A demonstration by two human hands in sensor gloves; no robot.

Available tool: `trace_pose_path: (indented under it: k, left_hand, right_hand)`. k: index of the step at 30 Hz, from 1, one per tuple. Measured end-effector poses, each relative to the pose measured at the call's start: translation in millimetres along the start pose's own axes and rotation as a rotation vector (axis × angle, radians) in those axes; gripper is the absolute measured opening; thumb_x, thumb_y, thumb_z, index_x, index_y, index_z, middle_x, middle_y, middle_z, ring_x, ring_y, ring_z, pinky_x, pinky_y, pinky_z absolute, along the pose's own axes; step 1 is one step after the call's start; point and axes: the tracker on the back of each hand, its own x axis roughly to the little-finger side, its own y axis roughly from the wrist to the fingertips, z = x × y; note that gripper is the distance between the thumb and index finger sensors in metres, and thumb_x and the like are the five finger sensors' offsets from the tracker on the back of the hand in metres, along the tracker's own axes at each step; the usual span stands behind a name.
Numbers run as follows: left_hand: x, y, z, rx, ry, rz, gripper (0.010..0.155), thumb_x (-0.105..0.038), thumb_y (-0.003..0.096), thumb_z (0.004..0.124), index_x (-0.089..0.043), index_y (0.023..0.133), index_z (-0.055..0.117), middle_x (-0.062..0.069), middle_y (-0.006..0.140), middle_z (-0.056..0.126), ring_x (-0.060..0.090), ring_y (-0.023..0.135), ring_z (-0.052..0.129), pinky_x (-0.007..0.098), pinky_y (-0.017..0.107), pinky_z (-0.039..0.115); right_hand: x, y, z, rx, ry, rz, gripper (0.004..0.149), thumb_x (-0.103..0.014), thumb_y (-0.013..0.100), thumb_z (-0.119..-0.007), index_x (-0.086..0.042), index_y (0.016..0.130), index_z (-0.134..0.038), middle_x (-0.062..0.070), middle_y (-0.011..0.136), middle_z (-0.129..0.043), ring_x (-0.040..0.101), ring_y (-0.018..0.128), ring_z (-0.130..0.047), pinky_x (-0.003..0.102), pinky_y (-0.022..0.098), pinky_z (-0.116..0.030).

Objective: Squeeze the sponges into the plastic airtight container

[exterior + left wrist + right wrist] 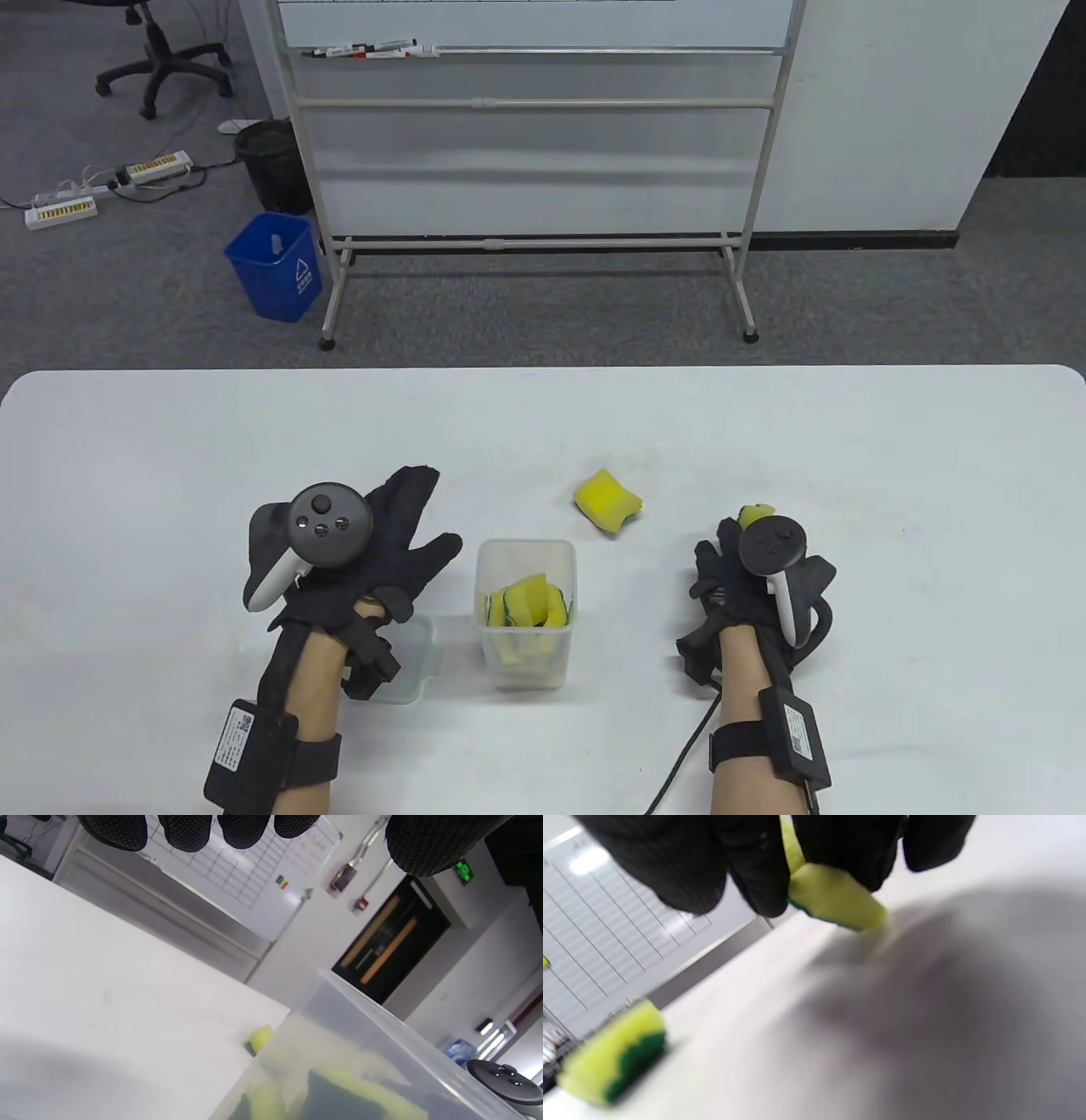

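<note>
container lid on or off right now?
Off. The container stands upright with an open top, sponges showing inside; the lid lies on the table beside it, partly under the left hand.

Left hand [365, 552]: fingers spread, extended forward, holding nothing. Right hand [747, 569]: fingers [755, 870] curled downward, gripping a yellow sponge [835, 897].

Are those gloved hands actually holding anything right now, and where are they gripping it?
The right hand grips a yellow-green sponge, fingers wrapped round one end while the other end pokes out. The left hand holds nothing, its fingers spread beside the plastic container.
</note>
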Motion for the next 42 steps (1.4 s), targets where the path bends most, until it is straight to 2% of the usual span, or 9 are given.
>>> trace_pose_path:
  k: [3,9,15,23,30,36,38,40,42]
  left_hand:
    - [-4.9,-1.3,-1.8,-0.024,-0.027,0.046,0.083,-0.063,0.0501,0.069,-0.024,0.114,0.035,0.013,0.124,0.036,0.046,0.113,0.042,0.070,0.076,0.050]
    - [-26.3,-6.6,-5.8,-0.094,-0.073,0.177,0.079,-0.059,0.0491,0.075,-0.028,0.114,0.042,0.009,0.124,0.040,0.045,0.113,0.043,0.070,0.076,0.050]
    - [-54.5,-14.9,-5.8,-0.160,-0.051,0.301,0.078,-0.058,0.0472,0.079,-0.032,0.113,0.045,0.006,0.124,0.045,0.044,0.113,0.047,0.071,0.076,0.051]
    - [-63.4,-17.7,-2.5,-0.240,-0.078,0.369,0.080,-0.056,0.0454,0.082,-0.034,0.112,0.044,0.007,0.122,0.050,0.042,0.110,0.059,0.070,0.075,0.057]
    - [-56.1,-15.4,-5.8,-0.273,-0.120,0.334,0.065,-0.050,0.0420,0.088,-0.023,0.098,0.068,0.003,0.095,0.088,0.032,0.090,0.088,0.062,0.070,0.071]
    - [-55.3,-13.2,-3.1,-0.290,-0.142,0.293,0.055,-0.044,0.0417,0.090,-0.022,0.090,0.077,0.000,0.079,0.097,0.028,0.076,0.097,0.057,0.066,0.076]
    - [-54.8,-12.9,-3.2,-0.286,-0.128,0.286,0.054,-0.044,0.0415,0.090,-0.021,0.088,0.077,0.000,0.077,0.098,0.028,0.074,0.098,0.057,0.066,0.077]
    - [-55.7,-12.1,-2.2,-0.272,-0.143,0.298,0.053,-0.044,0.0415,0.090,-0.021,0.088,0.078,0.000,0.076,0.099,0.028,0.073,0.098,0.057,0.066,0.077]
    - [-57.4,-11.1,-0.2,-0.252,-0.165,0.314,0.053,-0.044,0.0415,0.090,-0.021,0.088,0.078,0.001,0.076,0.099,0.028,0.073,0.099,0.057,0.065,0.077]
  right_hand:
    - [-18.9,-8.0,25.3,-0.015,0.219,0.059,0.062,-0.049,0.046,-0.080,-0.024,0.103,-0.074,0.022,0.113,-0.061,0.045,0.102,-0.067,0.061,0.072,-0.057]
    - [-70.3,-40.5,67.6,-0.251,0.706,0.345,0.059,-0.049,0.048,-0.079,-0.024,0.102,-0.079,0.024,0.106,-0.073,0.045,0.093,-0.079,0.059,0.069,-0.063]
    - [-116.7,-82.9,80.8,-0.463,0.808,0.610,0.056,-0.049,0.049,-0.079,-0.025,0.100,-0.083,0.024,0.102,-0.081,0.042,0.089,-0.086,0.058,0.067,-0.066]
    - [-161.8,-129.9,62.1,-0.648,0.727,0.824,0.054,-0.049,0.049,-0.079,-0.025,0.097,-0.086,0.024,0.097,-0.087,0.041,0.084,-0.092,0.059,0.067,-0.067]
    - [-167.4,-135.3,54.1,-0.649,0.674,0.846,0.057,-0.048,0.049,-0.080,-0.030,0.103,-0.079,0.021,0.095,-0.088,0.040,0.082,-0.093,0.060,0.067,-0.066]
    - [-167.4,-145.4,70.9,-0.243,0.454,0.854,0.063,-0.051,0.045,-0.085,-0.027,0.103,-0.076,0.010,0.084,-0.098,0.033,0.070,-0.099,0.058,0.065,-0.070]
    - [-166.1,-147.2,74.4,-0.136,0.407,0.856,0.069,-0.054,0.043,-0.087,-0.027,0.105,-0.074,0.008,0.089,-0.092,0.033,0.076,-0.094,0.058,0.066,-0.068]
    - [-167.3,-148.3,72.1,-0.177,0.326,0.877,0.079,-0.057,0.041,-0.089,-0.032,0.111,-0.062,0.010,0.110,-0.070,0.041,0.097,-0.075,0.063,0.071,-0.059]
    - [-170.0,-148.0,66.9,-0.268,0.270,0.906,0.084,-0.058,0.042,-0.089,-0.033,0.114,-0.054,0.012,0.119,-0.057,0.044,0.105,-0.066,0.066,0.073,-0.055]
